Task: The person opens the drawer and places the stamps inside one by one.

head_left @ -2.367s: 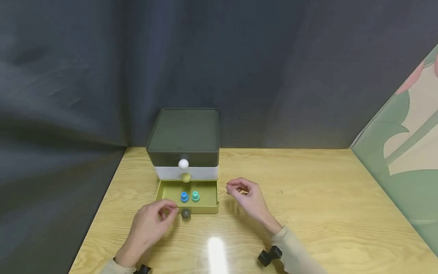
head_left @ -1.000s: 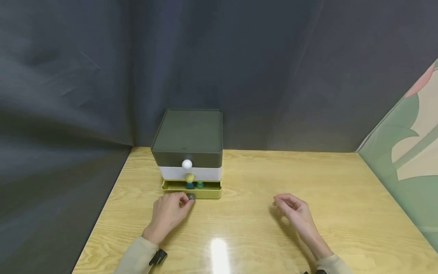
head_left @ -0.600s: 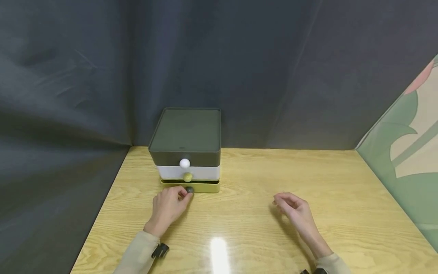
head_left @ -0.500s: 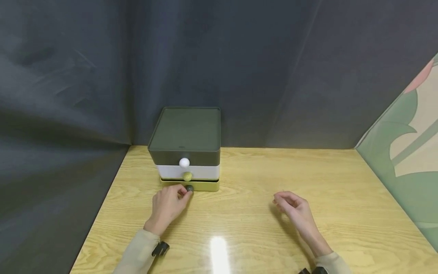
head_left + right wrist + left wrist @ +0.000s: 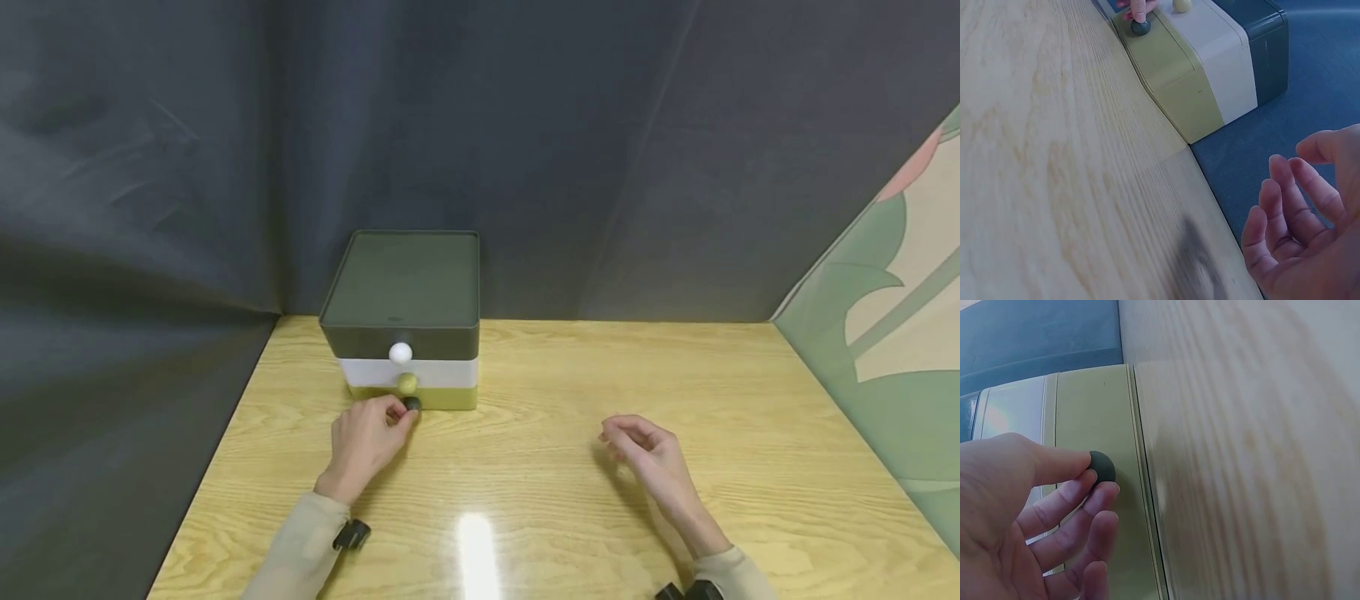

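Note:
A small three-tier drawer box (image 5: 405,279) stands at the back left of the table, dark green on top, white in the middle, olive green at the bottom. My left hand (image 5: 367,442) pinches the round dark knob (image 5: 1102,467) of the bottom drawer (image 5: 450,400) between thumb and fingertips. That drawer sits flush with the tiers above, so its inside is hidden. A white knob (image 5: 401,353) and an olive knob (image 5: 407,383) mark the two upper drawers. My right hand (image 5: 652,462) hovers over the table to the right, fingers loosely bent, with nothing in it.
The light wood table (image 5: 555,375) spreads to the right and in front of the box. A dark curtain (image 5: 562,167) hangs behind and at the left. Patterned fabric (image 5: 900,317) borders the right side. Black wrist devices (image 5: 351,534) sit on both sleeves.
My left hand has pushed the bottom drawer in by its knob, and the blue and teal pieces inside have gone from sight. My right hand has moved away to the right.

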`<state>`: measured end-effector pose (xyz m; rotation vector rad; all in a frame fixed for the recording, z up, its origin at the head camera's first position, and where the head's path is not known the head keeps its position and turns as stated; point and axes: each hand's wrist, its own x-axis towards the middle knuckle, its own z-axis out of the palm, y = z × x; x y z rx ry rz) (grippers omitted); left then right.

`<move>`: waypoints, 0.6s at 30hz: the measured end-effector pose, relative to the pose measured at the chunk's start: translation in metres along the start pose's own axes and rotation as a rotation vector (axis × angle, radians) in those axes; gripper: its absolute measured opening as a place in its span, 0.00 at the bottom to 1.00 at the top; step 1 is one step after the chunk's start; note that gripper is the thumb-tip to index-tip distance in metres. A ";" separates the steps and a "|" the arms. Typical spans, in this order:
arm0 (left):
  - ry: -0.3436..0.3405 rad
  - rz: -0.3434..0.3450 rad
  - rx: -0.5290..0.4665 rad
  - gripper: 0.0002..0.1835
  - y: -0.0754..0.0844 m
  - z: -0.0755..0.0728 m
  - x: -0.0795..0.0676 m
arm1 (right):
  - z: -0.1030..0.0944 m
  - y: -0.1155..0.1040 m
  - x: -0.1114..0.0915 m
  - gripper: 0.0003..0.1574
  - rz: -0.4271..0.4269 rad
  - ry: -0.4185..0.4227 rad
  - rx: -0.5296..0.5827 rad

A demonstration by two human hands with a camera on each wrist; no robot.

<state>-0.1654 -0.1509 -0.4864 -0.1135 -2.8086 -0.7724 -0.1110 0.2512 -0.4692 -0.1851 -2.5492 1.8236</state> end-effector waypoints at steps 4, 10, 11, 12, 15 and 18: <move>0.001 0.007 -0.008 0.10 -0.001 -0.001 0.002 | -0.002 -0.001 0.000 0.24 -0.009 0.003 -0.011; -0.008 0.002 -0.026 0.09 -0.006 -0.004 -0.005 | -0.014 -0.005 -0.003 0.21 -0.098 0.033 -0.117; -0.010 0.009 -0.029 0.08 -0.007 -0.006 -0.007 | -0.017 -0.006 -0.003 0.20 -0.131 0.048 -0.147; -0.012 0.018 -0.029 0.08 -0.007 -0.009 -0.010 | -0.021 -0.007 -0.004 0.19 -0.165 0.066 -0.182; -0.015 0.060 -0.027 0.13 -0.007 -0.022 -0.019 | -0.035 -0.015 -0.006 0.16 -0.271 0.154 -0.310; 0.000 0.119 -0.001 0.24 -0.006 -0.041 -0.028 | -0.048 -0.026 -0.008 0.17 -0.389 0.240 -0.474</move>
